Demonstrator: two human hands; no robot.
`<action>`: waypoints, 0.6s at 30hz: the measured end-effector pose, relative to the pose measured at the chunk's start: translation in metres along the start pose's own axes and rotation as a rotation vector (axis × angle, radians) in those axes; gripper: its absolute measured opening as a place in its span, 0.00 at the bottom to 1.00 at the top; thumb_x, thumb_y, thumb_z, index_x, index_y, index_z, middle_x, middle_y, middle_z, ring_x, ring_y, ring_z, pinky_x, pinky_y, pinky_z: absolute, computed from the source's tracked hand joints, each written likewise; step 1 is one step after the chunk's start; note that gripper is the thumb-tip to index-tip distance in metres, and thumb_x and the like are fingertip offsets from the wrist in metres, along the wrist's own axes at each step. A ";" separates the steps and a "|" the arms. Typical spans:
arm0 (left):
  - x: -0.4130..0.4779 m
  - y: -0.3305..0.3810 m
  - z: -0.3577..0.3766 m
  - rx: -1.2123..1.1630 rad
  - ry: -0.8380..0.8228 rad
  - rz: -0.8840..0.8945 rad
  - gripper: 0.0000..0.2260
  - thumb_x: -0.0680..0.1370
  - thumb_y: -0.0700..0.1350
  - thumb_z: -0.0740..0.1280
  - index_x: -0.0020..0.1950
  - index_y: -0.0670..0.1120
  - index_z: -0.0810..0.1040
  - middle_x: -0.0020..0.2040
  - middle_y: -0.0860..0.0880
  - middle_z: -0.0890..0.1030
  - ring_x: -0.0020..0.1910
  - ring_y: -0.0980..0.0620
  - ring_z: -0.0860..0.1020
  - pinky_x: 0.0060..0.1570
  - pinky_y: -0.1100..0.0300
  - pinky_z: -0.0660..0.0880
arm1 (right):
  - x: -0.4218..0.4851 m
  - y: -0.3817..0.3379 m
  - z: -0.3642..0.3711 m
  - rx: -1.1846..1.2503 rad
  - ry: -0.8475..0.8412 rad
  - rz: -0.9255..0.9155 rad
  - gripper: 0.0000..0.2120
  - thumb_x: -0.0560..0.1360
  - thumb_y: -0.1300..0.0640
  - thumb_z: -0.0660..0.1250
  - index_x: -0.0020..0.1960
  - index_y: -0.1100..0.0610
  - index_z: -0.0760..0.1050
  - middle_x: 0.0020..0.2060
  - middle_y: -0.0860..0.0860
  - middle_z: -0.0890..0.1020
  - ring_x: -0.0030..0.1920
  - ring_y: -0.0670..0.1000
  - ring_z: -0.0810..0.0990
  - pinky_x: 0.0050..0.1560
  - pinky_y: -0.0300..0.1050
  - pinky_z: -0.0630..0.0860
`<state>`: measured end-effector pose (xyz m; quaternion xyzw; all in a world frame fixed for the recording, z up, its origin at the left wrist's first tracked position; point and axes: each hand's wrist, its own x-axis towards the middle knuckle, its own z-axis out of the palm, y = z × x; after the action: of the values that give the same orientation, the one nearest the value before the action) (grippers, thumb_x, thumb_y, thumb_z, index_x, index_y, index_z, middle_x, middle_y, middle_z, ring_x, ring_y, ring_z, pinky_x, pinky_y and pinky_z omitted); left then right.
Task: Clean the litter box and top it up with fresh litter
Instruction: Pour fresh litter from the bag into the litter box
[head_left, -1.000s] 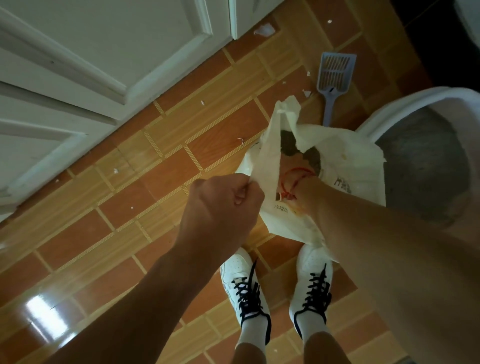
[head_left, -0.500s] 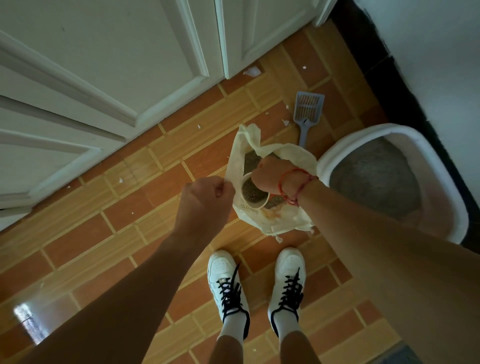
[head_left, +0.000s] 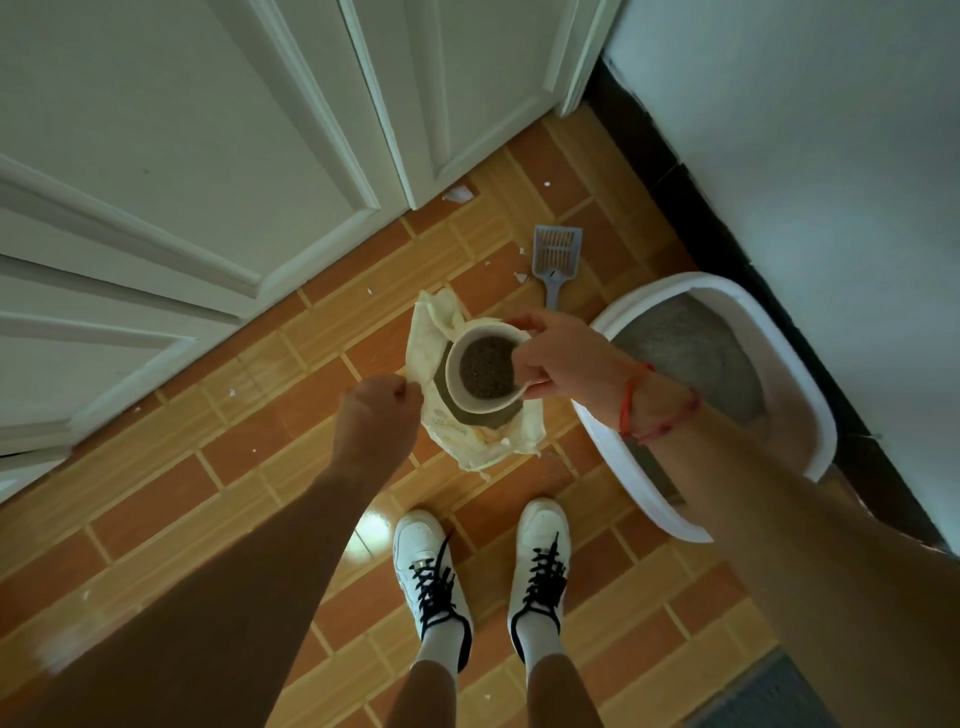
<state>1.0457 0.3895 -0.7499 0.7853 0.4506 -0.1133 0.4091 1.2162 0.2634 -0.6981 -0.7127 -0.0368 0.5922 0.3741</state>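
an orange-brown tiled floor (head_left: 156, 519) runs along white panelled doors (head_left: 182, 156), with small white crumbs (head_left: 232, 393) on it. the left hand (head_left: 376, 415) is curled and pinches the near edge of the cream bag (head_left: 428, 343), holding its mouth open. the right hand (head_left: 561, 358) pinches the rim of a white cup (head_left: 451, 371) between thumb and fingers, above the bag's mouth; a red string (head_left: 631, 400) circles this wrist. the cup is upright and partly filled with dark fresh litter (head_left: 485, 366) — more of the same shows in the bag under it. just to the right the white litter box (head_left: 717, 283) stands on the floor, with a layer of paler grey litter (head_left: 696, 353) inside. the grey scoop (head_left: 556, 254) lies on the tiles beyond the bag, apart from both hands. i judge the step is carrying one cupful to the box. to do it well, keep the cup level on the way, bring it low over the box before tipping, and pour slowly, so grains do not bounce over the rim. the left hand should hold the bag upright — a soft bag can fold and spill.
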 end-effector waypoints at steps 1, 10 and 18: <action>-0.002 0.003 0.000 0.017 0.004 0.001 0.17 0.82 0.41 0.62 0.35 0.39 0.78 0.28 0.45 0.77 0.25 0.53 0.70 0.22 0.69 0.65 | -0.009 -0.002 -0.004 0.054 -0.004 -0.041 0.20 0.71 0.72 0.61 0.58 0.56 0.74 0.51 0.57 0.78 0.54 0.56 0.80 0.57 0.54 0.80; -0.006 0.014 0.011 0.065 0.051 0.029 0.21 0.81 0.40 0.63 0.27 0.44 0.69 0.24 0.50 0.68 0.22 0.54 0.65 0.20 0.67 0.63 | -0.039 0.037 -0.053 0.438 0.186 0.039 0.10 0.76 0.65 0.60 0.53 0.56 0.76 0.50 0.59 0.79 0.51 0.58 0.79 0.59 0.56 0.76; -0.007 0.014 0.025 0.108 0.091 0.055 0.20 0.80 0.37 0.63 0.27 0.43 0.67 0.24 0.49 0.66 0.23 0.54 0.62 0.25 0.63 0.60 | -0.053 0.107 -0.101 0.477 0.581 0.235 0.03 0.74 0.55 0.68 0.46 0.48 0.75 0.53 0.56 0.78 0.49 0.54 0.80 0.57 0.54 0.79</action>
<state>1.0578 0.3629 -0.7540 0.8225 0.4404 -0.0904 0.3483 1.2466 0.1108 -0.7151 -0.7430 0.2914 0.3965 0.4537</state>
